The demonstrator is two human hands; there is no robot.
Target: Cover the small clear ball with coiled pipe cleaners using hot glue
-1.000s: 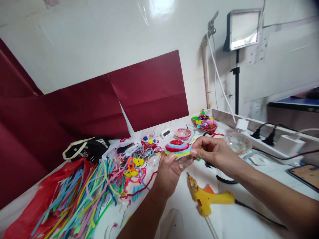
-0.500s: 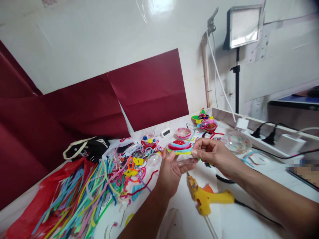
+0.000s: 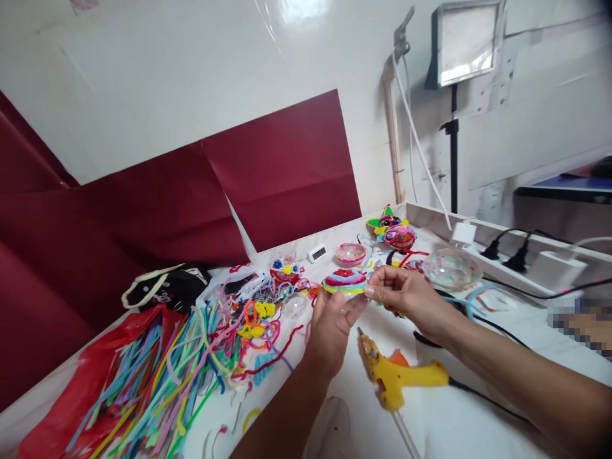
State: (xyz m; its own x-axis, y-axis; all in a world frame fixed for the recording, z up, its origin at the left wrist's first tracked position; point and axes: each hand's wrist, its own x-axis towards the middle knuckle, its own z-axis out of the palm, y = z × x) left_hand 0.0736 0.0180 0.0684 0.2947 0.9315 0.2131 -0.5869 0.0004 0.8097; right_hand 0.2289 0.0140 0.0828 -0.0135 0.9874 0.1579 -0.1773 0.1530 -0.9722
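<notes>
A clear plastic dome (image 3: 345, 280) is covered with rings of red, light blue and yellow pipe cleaner. My left hand (image 3: 329, 331) cups it from below, fingers wrapped round its lower left side. My right hand (image 3: 406, 294) pinches at the dome's right edge, thumb against forefinger, where the yellow pipe cleaner (image 3: 356, 292) runs along the rim. The fingertips hide the strand's end. Below both hands lies a yellow glue gun (image 3: 406, 376) on its side, its nozzle pointing up toward the dome and a clear glue stick (image 3: 405, 433) sticking out of its back.
Left of my hands spreads a heap of pipe cleaners (image 3: 176, 376) on a red bag (image 3: 62, 401). Farther back stand a decorated ball (image 3: 285, 270), a small white timer (image 3: 317, 254) and a pink-rimmed bowl (image 3: 350, 254). A clear dome (image 3: 452, 269) and a power strip (image 3: 502, 264) are to the right.
Both hands stay at the dome, which has shifted only slightly. My left fingers have drawn in a little beneath it. The view has tilted a touch.
</notes>
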